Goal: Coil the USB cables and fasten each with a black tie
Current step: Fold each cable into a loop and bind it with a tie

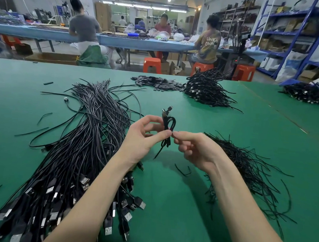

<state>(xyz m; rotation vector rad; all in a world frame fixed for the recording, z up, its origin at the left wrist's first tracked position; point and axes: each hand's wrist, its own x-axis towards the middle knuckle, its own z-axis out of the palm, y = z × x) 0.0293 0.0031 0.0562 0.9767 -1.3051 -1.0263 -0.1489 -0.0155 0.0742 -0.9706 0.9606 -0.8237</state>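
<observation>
A coiled black USB cable (168,124) stands upright above the green table (169,204), its plugs pointing up. My left hand (145,136) pinches the coil at its middle between thumb and fingers. My right hand (192,146) pinches the black tie (162,148) at the coil's waist; the tie's loose end hangs down and to the left. To the left lies a big bundle of loose USB cables (79,153), plugs toward me. Loose black ties (245,166) are heaped on the right.
A heap of tied cables (206,88) lies at the table's far side, with small black parts (157,82) beside it. Another cable heap (308,92) sits far right. One stray tie (183,170) lies under my hands. People work at a blue bench (122,40) behind.
</observation>
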